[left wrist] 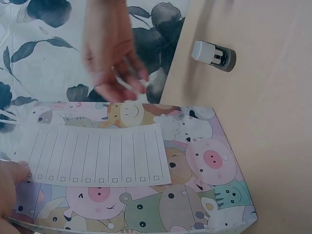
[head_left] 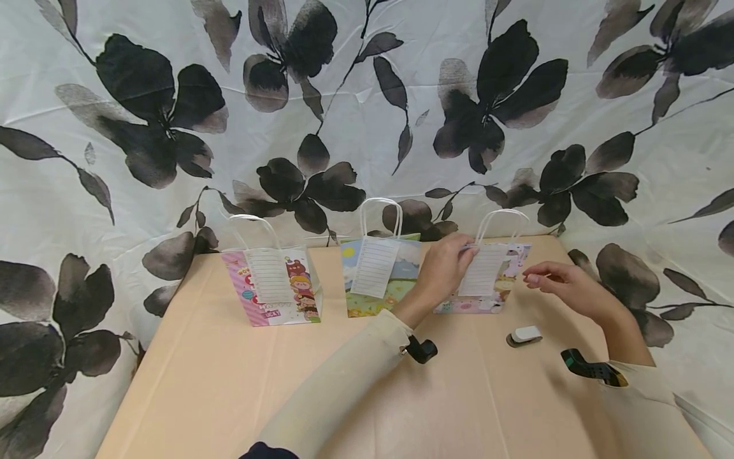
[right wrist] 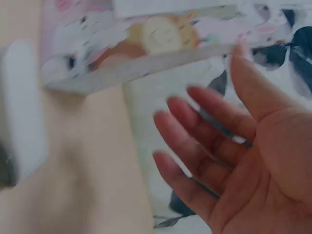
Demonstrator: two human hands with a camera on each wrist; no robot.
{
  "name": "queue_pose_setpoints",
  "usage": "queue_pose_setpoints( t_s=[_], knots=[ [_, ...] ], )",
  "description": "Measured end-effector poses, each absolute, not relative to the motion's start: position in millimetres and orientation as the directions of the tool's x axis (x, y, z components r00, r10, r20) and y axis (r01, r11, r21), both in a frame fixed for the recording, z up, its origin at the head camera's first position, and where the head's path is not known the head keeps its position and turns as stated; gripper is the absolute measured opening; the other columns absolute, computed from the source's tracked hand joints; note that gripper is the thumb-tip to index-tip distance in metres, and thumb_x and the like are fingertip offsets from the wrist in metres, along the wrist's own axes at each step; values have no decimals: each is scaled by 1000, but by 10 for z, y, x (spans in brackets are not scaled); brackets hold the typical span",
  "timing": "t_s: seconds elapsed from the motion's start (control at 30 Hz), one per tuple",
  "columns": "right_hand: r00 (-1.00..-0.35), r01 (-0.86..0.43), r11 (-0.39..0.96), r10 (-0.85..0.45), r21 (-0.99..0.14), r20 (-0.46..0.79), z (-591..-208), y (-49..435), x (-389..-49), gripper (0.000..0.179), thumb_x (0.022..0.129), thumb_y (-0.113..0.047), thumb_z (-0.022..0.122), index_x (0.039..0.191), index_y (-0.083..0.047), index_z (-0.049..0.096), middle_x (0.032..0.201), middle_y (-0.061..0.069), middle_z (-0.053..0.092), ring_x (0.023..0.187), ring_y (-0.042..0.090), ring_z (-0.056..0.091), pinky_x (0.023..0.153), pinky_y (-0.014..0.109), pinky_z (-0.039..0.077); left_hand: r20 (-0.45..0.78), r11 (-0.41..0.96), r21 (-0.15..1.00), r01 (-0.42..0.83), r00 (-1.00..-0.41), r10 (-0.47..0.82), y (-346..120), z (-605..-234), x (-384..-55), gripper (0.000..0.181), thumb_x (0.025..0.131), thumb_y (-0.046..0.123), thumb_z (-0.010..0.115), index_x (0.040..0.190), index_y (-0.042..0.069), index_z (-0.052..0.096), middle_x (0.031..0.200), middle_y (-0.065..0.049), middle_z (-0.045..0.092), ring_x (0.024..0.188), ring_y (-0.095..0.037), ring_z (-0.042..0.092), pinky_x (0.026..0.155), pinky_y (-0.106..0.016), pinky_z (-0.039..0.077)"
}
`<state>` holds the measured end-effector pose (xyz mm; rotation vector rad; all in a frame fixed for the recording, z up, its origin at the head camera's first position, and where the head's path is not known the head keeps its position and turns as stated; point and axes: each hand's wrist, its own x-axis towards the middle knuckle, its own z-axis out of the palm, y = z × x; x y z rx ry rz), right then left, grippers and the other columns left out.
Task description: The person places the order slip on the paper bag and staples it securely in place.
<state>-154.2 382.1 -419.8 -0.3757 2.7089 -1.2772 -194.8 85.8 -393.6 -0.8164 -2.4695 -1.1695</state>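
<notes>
On the right of the table, a paper gift bag (head_left: 518, 256) printed with cartoon animals stands with its white handles up. A lined checklist paper (head_left: 480, 275) lies against its front. At the bag's top left edge, my left hand (head_left: 444, 271) pinches the bag together with the paper; its thumb (left wrist: 18, 171) shows on the paper's end in the left wrist view. My right hand (head_left: 573, 292) hovers just right of the bag, holding nothing, with fingers relaxed and spread apart in the right wrist view. A small white-and-dark stapler (head_left: 524, 335) lies in front of the bag.
Two more gift bags with checklist papers on their fronts stand along the back of the table (head_left: 201, 382): a pink one (head_left: 241, 280) at left and a landscape-printed one (head_left: 401, 261) mid-table. Behind them hangs a floral cloth (head_left: 401, 153).
</notes>
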Motion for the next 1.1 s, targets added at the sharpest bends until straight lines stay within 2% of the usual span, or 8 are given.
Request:
queue_pose_setpoints(
  t_s=[0.17, 0.43, 0.7, 1.1],
  knots=[
    [-926, -154, 597, -364, -787, -95, -4352, 3893, -1453, 29, 100, -15, 66, 122, 3, 66, 117, 13, 71, 100, 11, 67, 81, 21, 54, 481, 513, 611, 604, -797, 366, 866, -3946, -1951, 18, 103, 22, 62, 114, 12, 72, 110, 1, 70, 92, -4, 65, 80, -15, 50],
    [-828, -140, 554, -520, -820, -210, -4533, 3979, -1367, 36, 95, -11, 71, 126, 5, 63, 121, 22, 67, 106, 17, 65, 84, 22, 53, 484, 513, 606, 608, -794, 368, 863, -3955, -1946, 18, 103, 22, 62, 113, 12, 72, 109, 1, 70, 93, -5, 65, 81, -16, 51],
    [-792, -75, 608, -518, -790, -324, -4672, 3946, -1321, 31, 91, -14, 76, 119, -2, 69, 113, 11, 68, 97, 9, 61, 83, 23, 52, 488, 514, 600, 613, -790, 371, 851, -3954, -1944, 18, 102, 22, 63, 114, 12, 72, 109, 1, 70, 94, -6, 65, 83, -17, 51],
    [-800, -160, 609, -541, -777, -259, -4705, 3952, -1300, 23, 91, -14, 75, 113, -9, 73, 110, 3, 69, 99, 7, 60, 86, 25, 52, 497, 519, 586, 622, -782, 376, 847, -3967, -1935, 18, 102, 21, 64, 115, 11, 72, 110, 1, 70, 95, -6, 65, 84, -17, 51]
  ],
)
